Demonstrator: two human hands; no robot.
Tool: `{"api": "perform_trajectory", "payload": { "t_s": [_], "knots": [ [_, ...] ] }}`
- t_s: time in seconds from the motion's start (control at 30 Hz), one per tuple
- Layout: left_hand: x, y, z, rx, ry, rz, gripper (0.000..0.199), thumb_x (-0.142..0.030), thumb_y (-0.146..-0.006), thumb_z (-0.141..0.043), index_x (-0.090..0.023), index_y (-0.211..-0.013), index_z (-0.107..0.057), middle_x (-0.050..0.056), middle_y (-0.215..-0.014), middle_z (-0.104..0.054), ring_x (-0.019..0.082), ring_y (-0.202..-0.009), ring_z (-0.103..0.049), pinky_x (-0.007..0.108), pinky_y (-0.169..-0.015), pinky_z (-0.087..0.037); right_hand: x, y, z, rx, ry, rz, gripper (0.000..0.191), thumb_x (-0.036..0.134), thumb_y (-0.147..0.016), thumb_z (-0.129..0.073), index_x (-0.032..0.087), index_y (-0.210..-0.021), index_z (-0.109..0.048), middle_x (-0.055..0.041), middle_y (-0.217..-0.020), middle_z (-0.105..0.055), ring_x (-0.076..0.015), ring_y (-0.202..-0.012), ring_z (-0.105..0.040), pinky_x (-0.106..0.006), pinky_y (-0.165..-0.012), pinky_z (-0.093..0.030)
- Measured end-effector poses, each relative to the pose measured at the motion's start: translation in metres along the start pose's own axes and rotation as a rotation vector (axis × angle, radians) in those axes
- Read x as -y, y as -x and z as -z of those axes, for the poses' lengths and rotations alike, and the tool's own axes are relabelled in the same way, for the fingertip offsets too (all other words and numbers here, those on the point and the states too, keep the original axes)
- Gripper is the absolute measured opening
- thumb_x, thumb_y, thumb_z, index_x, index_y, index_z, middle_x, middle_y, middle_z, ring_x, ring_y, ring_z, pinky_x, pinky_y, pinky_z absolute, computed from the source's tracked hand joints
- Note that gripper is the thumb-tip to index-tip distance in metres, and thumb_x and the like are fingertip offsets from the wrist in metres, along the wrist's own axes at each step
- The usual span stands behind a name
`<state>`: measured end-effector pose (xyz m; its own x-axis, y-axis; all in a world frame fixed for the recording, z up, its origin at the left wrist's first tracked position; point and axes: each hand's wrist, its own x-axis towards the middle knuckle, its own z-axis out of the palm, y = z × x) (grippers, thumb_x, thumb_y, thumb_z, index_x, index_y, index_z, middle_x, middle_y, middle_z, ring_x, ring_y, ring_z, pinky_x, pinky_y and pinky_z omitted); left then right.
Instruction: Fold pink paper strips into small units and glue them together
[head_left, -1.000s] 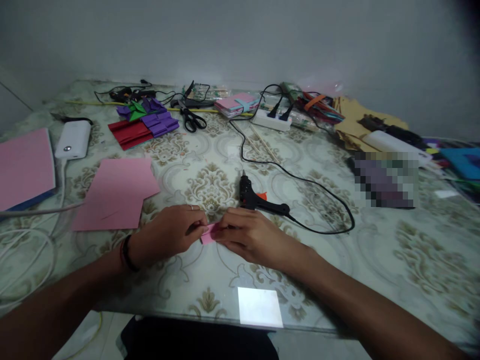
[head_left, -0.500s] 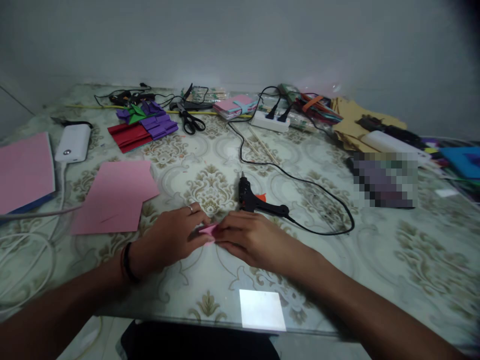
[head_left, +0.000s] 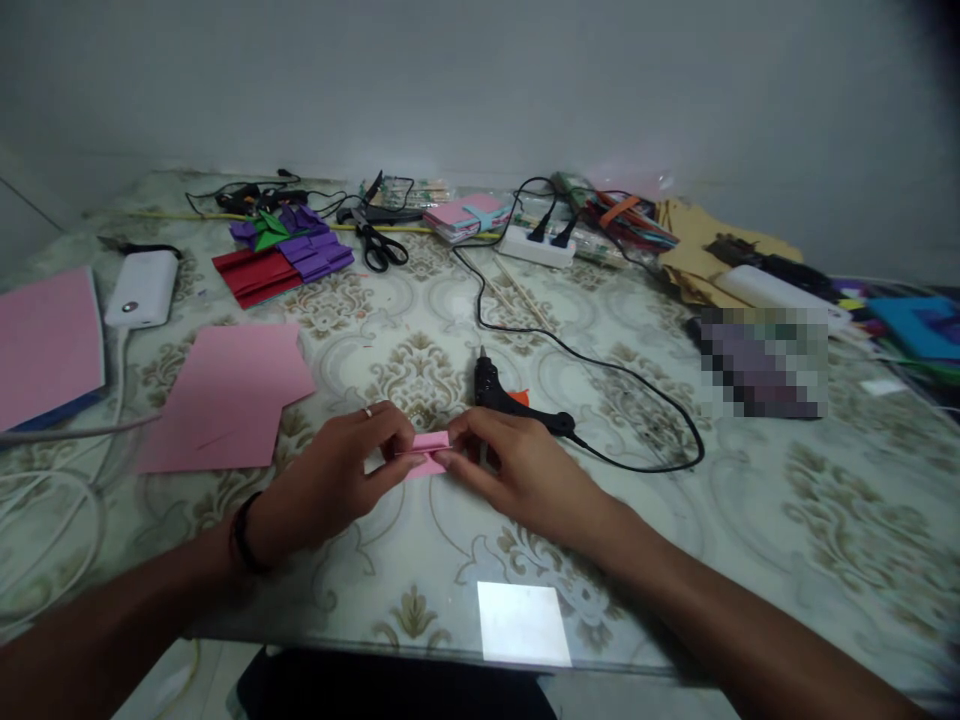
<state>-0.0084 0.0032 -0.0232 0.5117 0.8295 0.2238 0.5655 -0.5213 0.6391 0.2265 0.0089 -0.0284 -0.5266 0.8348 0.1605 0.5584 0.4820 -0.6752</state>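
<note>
A small folded piece of pink paper (head_left: 430, 441) is held just above or on the table, between my two hands. My left hand (head_left: 349, 455) pinches its left end between thumb and fingers; a ring and a dark wristband show on that side. At the right end, the thumb and fingers of my right hand (head_left: 514, 465) grip the same piece. A black glue gun (head_left: 517, 403) lies right behind my right hand, nozzle pointing away. Larger pink sheets (head_left: 225, 395) rest to the left of my left hand.
Black scissors (head_left: 382, 248), red folded paper (head_left: 255, 275) and purple folded paper (head_left: 319, 255) lie at the back. A power strip (head_left: 538, 246) has plugs in it. A white power bank (head_left: 145, 288) sits left. The glue gun's cord loops to the right.
My hands have shifted their grip to the two ends of the small pink paper and moved slightly apart. More of its folded surface now shows between them.
</note>
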Motion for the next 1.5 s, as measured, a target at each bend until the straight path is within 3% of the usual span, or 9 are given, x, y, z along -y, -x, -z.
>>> {"api": "perform_trajectory", "payload": {
  "t_s": [0.17, 0.3, 0.43, 0.63, 0.77, 0.87, 1.13, 1.27, 1.5],
  "knots": [
    [-0.005, 0.005, 0.001, -0.146, 0.004, -0.141, 0.015, -0.015, -0.093, -0.069, -0.021, -0.103, -0.059, -0.001, -0.091, -0.071, 0.014, -0.081, -0.068, 0.026, -0.075, -0.052, -0.001, 0.004, 0.002, -0.115, 0.005, 0.309, 0.016, 0.023, -0.103, -0.061, 0.014, -0.091, -0.066, -0.0045, -0.079, -0.067, -0.0153, -0.069, -0.063, -0.025, -0.062, -0.046],
    [-0.008, 0.003, 0.005, -0.164, -0.041, -0.216, 0.019, -0.009, -0.088, -0.072, -0.019, -0.103, -0.065, 0.002, -0.096, -0.072, 0.015, -0.089, -0.07, 0.026, -0.081, -0.055, 0.0, 0.006, 0.006, -0.215, 0.158, 0.479, 0.011, 0.019, -0.103, -0.059, 0.014, -0.098, -0.067, -0.0076, -0.087, -0.073, -0.0193, -0.079, -0.067, -0.029, -0.068, -0.049],
    [-0.011, 0.001, 0.009, -0.186, -0.062, -0.267, 0.017, -0.003, -0.088, -0.072, -0.017, -0.096, -0.069, 0.003, -0.094, -0.074, 0.014, -0.089, -0.07, 0.024, -0.08, -0.056, 0.001, 0.007, 0.009, -0.249, 0.183, 0.555, 0.004, 0.014, -0.1, -0.063, 0.013, -0.102, -0.067, -0.0095, -0.094, -0.075, -0.0204, -0.087, -0.068, -0.03, -0.075, -0.052],
    [-0.013, 0.002, 0.01, -0.178, -0.032, -0.295, 0.013, -0.005, -0.089, -0.072, -0.017, -0.089, -0.069, 0.002, -0.088, -0.074, 0.014, -0.085, -0.07, 0.024, -0.076, -0.056, 0.001, 0.006, 0.005, -0.227, 0.096, 0.544, 0.007, 0.016, -0.101, -0.063, 0.012, -0.099, -0.068, -0.0097, -0.092, -0.074, -0.0205, -0.084, -0.069, -0.031, -0.074, -0.053],
    [-0.013, 0.001, 0.009, -0.146, 0.054, -0.309, 0.006, -0.011, -0.092, -0.073, -0.017, -0.091, -0.071, 0.002, -0.087, -0.074, 0.012, -0.084, -0.07, 0.021, -0.076, -0.055, 0.004, 0.007, 0.003, -0.224, 0.032, 0.504, 0.01, 0.015, -0.101, -0.063, 0.013, -0.093, -0.068, -0.009, -0.086, -0.074, -0.0191, -0.08, -0.068, -0.03, -0.07, -0.051],
    [-0.015, 0.001, 0.008, -0.111, 0.133, -0.243, 0.007, -0.01, -0.093, -0.071, -0.017, -0.091, -0.073, 0.001, -0.086, -0.074, 0.011, -0.08, -0.069, 0.02, -0.073, -0.054, 0.008, 0.008, 0.003, -0.182, -0.119, 0.412, 0.011, 0.016, -0.1, -0.065, 0.013, -0.09, -0.068, -0.0073, -0.081, -0.072, -0.0167, -0.076, -0.066, -0.027, -0.069, -0.05],
    [-0.012, 0.001, 0.005, 0.054, 0.358, 0.204, 0.023, -0.028, -0.093, -0.068, -0.017, -0.074, -0.063, -0.004, -0.069, -0.06, 0.01, -0.065, -0.053, 0.023, -0.061, -0.04, 0.016, 0.004, 0.0, 0.009, -0.46, -0.09, 0.032, 0.033, -0.097, -0.069, 0.016, -0.071, -0.062, 0.0017, -0.066, -0.058, -0.0103, -0.06, -0.049, -0.023, -0.054, -0.036],
    [-0.01, -0.003, 0.006, 0.145, 0.44, 0.379, 0.033, -0.038, -0.094, -0.064, -0.017, -0.07, -0.063, -0.004, -0.062, -0.055, 0.01, -0.06, -0.046, 0.025, -0.056, -0.033, 0.014, 0.003, 0.001, 0.076, -0.682, -0.259, 0.038, 0.044, -0.092, -0.074, 0.017, -0.069, -0.059, 0.0038, -0.059, -0.054, -0.0091, -0.054, -0.044, -0.022, -0.05, -0.032],
    [-0.009, -0.001, 0.008, 0.16, 0.469, 0.393, 0.036, -0.041, -0.095, -0.062, -0.017, -0.068, -0.06, -0.004, -0.062, -0.052, 0.012, -0.06, -0.044, 0.026, -0.058, -0.032, 0.017, 0.003, 0.004, 0.074, -0.77, -0.323, 0.041, 0.049, -0.089, -0.076, 0.017, -0.069, -0.061, 0.0031, -0.056, -0.058, -0.0084, -0.05, -0.041, -0.022, -0.047, -0.029]
  ]
}}
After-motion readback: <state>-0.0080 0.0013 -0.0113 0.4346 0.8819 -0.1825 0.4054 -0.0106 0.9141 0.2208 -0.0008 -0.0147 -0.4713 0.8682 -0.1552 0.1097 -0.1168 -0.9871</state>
